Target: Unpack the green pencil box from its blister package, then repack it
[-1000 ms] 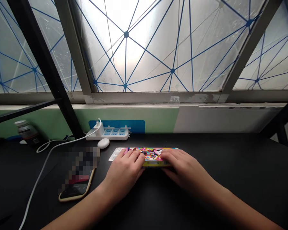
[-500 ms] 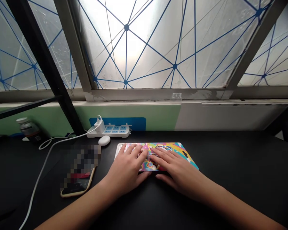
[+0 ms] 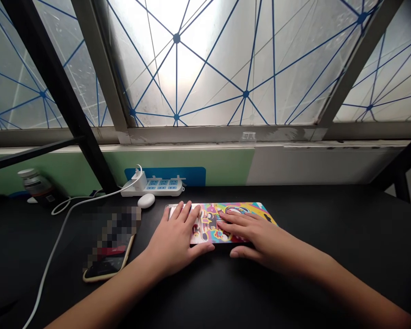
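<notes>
A flat, brightly coloured rectangular item with cartoon-like printing [image 3: 214, 233] lies on the black tabletop; whether it is a book or a thin case I cannot tell. Over its left part rests my left hand [image 3: 176, 237], palm down, fingers stretched forward and thumb pointing right. My right hand [image 3: 250, 233] lies flat across its right part, fingers reaching toward the middle and thumb near the front edge. Both hands press on the surface without gripping it. A strip of the print shows between them, and the hands hide the rest.
Left of my hands lies a phone [image 3: 106, 267] in a pale case, its screen blurred. Behind it are a small white rounded case [image 3: 146, 200], a white power strip [image 3: 157, 186] with a plugged-in charger, a trailing white cable [image 3: 55, 253] and a bottle [image 3: 37, 185]. A window stands behind.
My hands have slid apart, the left one leftward and the right one slightly rightward, uncovering more of the print between them. The whole view has shifted slightly.
</notes>
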A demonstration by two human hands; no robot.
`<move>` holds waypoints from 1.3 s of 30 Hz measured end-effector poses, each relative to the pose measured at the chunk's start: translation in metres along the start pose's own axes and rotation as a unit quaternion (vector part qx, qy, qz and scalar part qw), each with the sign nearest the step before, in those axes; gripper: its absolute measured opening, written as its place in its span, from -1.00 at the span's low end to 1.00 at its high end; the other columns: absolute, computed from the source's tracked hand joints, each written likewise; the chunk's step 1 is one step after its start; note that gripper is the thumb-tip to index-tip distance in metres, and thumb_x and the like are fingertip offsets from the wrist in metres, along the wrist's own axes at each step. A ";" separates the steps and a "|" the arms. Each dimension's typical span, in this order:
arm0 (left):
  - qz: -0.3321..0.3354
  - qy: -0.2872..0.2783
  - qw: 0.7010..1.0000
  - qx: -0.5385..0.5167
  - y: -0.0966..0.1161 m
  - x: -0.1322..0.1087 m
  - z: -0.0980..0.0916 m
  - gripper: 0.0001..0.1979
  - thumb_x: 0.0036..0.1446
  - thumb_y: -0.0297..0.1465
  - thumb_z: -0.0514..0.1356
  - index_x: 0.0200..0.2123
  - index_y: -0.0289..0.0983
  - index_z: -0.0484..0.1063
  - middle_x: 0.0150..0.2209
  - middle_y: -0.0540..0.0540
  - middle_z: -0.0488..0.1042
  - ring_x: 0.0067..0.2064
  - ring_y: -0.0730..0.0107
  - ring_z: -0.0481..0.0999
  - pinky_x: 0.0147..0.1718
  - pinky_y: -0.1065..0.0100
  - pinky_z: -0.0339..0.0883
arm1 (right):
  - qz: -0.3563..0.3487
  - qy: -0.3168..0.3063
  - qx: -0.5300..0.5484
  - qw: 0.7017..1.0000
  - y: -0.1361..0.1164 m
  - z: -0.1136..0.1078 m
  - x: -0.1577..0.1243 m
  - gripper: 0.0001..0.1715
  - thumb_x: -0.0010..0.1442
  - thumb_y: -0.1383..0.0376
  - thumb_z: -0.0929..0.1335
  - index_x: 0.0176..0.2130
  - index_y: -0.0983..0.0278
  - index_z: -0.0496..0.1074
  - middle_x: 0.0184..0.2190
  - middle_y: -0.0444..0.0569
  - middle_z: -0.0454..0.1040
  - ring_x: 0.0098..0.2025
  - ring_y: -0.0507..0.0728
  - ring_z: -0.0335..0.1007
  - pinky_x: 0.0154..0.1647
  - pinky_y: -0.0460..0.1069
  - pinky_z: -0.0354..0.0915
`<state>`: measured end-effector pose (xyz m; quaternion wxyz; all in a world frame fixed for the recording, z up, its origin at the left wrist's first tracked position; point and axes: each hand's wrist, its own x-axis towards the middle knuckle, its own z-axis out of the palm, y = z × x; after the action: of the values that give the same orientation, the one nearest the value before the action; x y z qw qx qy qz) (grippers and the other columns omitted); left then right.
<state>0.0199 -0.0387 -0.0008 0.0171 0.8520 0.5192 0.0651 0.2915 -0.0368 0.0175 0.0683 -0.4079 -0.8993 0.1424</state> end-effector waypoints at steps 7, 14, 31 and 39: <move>0.003 -0.005 1.000 -0.002 -0.001 0.002 -0.001 0.02 0.14 0.32 -0.12 0.44 -0.26 -0.02 0.45 -0.25 -0.08 0.45 -0.15 -0.11 0.32 -0.27 -0.16 | 0.084 -0.064 0.082 0.991 0.028 -0.042 -0.021 -0.49 0.31 -0.13 0.28 0.05 0.01 0.57 0.24 -0.13 0.41 0.35 0.37 0.17 0.33 0.24 0.16; 0.010 0.000 1.000 0.012 0.002 0.000 -0.001 -0.03 0.18 0.29 -0.12 0.41 -0.26 0.05 0.44 -0.33 -0.07 0.44 -0.20 -0.08 0.29 -0.32 -0.11 | 0.046 0.083 -0.019 0.995 0.011 -0.017 -0.002 -0.41 0.30 -0.09 0.30 0.15 0.15 0.49 0.18 0.12 0.47 0.20 0.40 0.37 0.21 0.27 0.28; 0.014 0.012 1.000 0.005 0.000 0.001 0.004 -0.04 0.16 0.31 -0.14 0.40 -0.22 0.09 0.44 -0.29 -0.04 0.44 -0.20 -0.08 0.29 -0.30 -0.13 | 0.112 0.004 0.008 0.994 0.028 -0.042 -0.016 -0.46 0.32 -0.14 0.23 0.01 0.04 0.59 0.13 -0.01 0.52 0.17 0.41 0.41 0.13 0.23 0.34; 0.001 -0.004 1.000 0.001 -0.009 0.003 -0.004 -0.09 0.21 0.28 -0.17 0.42 -0.17 0.04 0.44 -0.28 -0.05 0.45 -0.14 -0.09 0.31 -0.26 -0.17 | 0.042 0.027 -0.068 0.996 0.009 0.018 0.011 -0.03 0.26 -0.11 0.33 0.44 0.17 -0.05 0.47 0.10 -0.10 0.47 0.43 -0.29 0.40 0.40 -0.13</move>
<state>0.0127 -0.0321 0.0023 0.0188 0.8528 0.5183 0.0612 0.2861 -0.0267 -0.0020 0.0589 -0.4528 -0.8867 0.0724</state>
